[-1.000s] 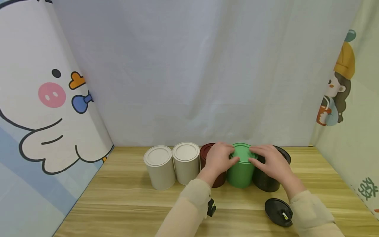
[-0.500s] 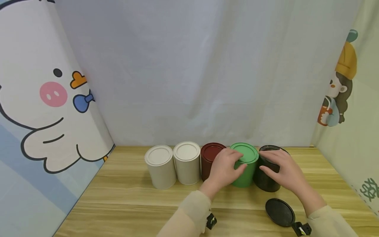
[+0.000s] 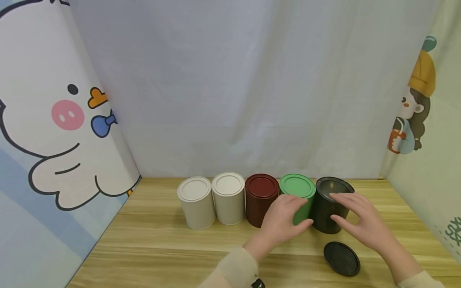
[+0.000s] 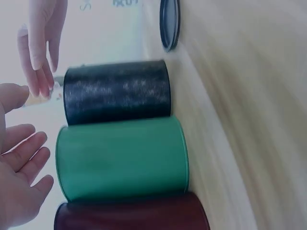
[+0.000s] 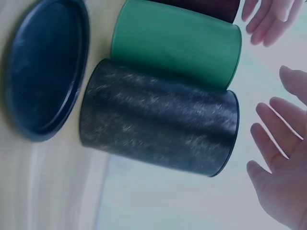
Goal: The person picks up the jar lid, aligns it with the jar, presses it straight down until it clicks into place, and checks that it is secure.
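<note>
hands (image 3: 320,220) open, just before green can (image 3: 298,197)

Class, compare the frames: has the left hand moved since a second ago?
Yes. The left hand has drawn back from the green can's lid toward the table's near edge.

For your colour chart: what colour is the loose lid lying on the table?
Black lid; clearest in the head view.

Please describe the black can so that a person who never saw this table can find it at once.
On the wooden table, five cans stand in a row before the white curtain. The black can is the rightmost, beside the green can. It alone is open; its black lid lies flat in front.
</note>
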### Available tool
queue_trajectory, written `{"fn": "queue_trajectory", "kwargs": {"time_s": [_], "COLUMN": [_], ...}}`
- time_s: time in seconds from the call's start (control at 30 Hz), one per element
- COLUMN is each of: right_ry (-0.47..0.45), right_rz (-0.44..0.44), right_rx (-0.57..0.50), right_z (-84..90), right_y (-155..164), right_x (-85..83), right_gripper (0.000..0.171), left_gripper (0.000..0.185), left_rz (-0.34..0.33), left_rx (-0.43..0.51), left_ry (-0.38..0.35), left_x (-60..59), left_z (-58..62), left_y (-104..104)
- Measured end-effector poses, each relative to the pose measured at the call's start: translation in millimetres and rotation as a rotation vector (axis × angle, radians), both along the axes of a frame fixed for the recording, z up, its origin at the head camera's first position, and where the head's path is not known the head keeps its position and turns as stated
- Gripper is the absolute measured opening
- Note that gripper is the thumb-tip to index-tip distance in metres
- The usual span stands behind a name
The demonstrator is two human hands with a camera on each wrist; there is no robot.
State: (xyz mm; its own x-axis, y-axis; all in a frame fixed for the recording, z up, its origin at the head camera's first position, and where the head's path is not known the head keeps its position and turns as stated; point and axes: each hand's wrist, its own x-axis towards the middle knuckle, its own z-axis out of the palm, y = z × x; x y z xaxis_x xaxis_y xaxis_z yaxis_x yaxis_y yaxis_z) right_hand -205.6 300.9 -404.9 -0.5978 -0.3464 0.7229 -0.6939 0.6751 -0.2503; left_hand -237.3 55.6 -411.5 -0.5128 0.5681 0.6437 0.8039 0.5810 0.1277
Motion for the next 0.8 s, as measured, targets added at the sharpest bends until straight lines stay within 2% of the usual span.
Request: {"fn": "queue_trajectory", "kwargs": {"time_s": [0.23,0.57,0.8], "right_ry": [0.006,-0.026,-0.032], "right_rz": [0.031,0.001,0.013], "right_rx": [-0.023,-0.007,0.027], "right_z": [-4.8,-23.9,-42.4], "right_y": [12,29,41], "right_x": [11.6,21.2,22.9], "right_gripper": [0.065,0.076,0.076], "left_gripper": [0.047,0.053,0.058], "left_rz": [-0.06,-0.057,-0.044], "left_rx": [0.016,-0.074,-0.153], "left_ry": [0.037,-0.12,-0.194], "left_x": [16.1,27.5,31.1], "left_z": [-11.7,-31.9,-38.0], "left_y": [6,14,20]}}
